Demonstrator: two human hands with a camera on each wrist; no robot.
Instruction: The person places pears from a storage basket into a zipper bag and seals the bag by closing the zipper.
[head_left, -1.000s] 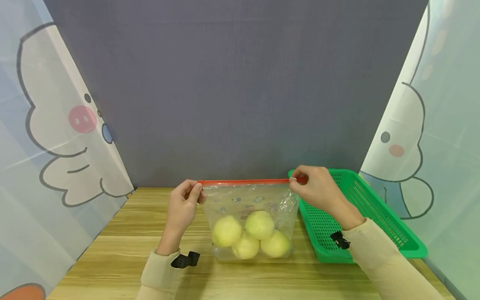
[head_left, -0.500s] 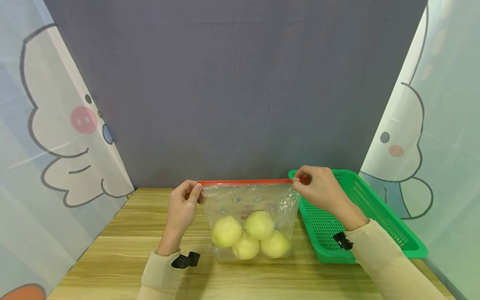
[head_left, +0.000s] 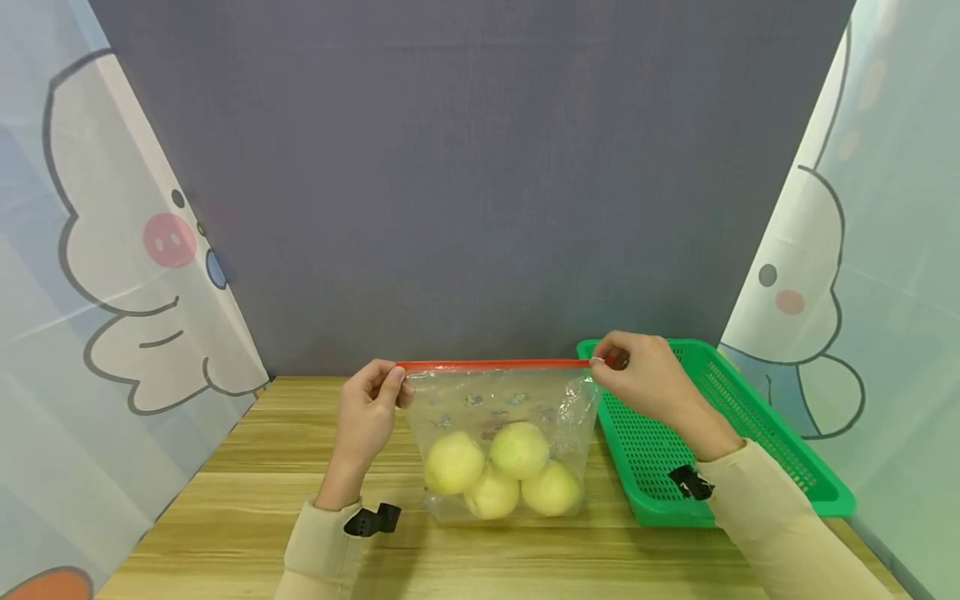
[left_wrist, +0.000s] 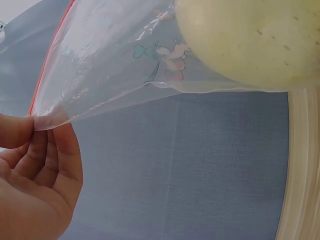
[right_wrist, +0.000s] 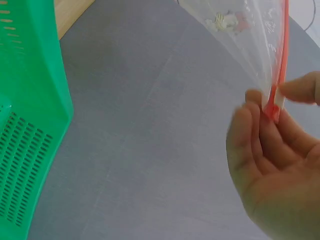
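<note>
A clear zip bag (head_left: 480,400) with a red top strip and small cartoon prints stands upright on the wooden table. Several round, pale yellow-green fruits (head_left: 519,451) lie in its lower part. My left hand (head_left: 365,410) pinches the bag's top left corner between thumb and fingers, the strip drawn taut. At the strip's right end, my right hand (head_left: 648,383) pinches the small white slider (right_wrist: 280,95), thumb on one side and curled fingers on the other. One speckled fruit (left_wrist: 260,40) shows large through the film in the left wrist view.
A green perforated plastic basket (head_left: 637,500) stands on the right side of the table, partly behind my right hand and forearm. A grey cloth backdrop (head_left: 465,183) rises behind the table (head_left: 247,500), with printed cartoon curtains at both sides.
My right hand has slid a little to the right along the red strip with the white slider, reaching its right end. The left hand, bag and fruits have barely moved.
</note>
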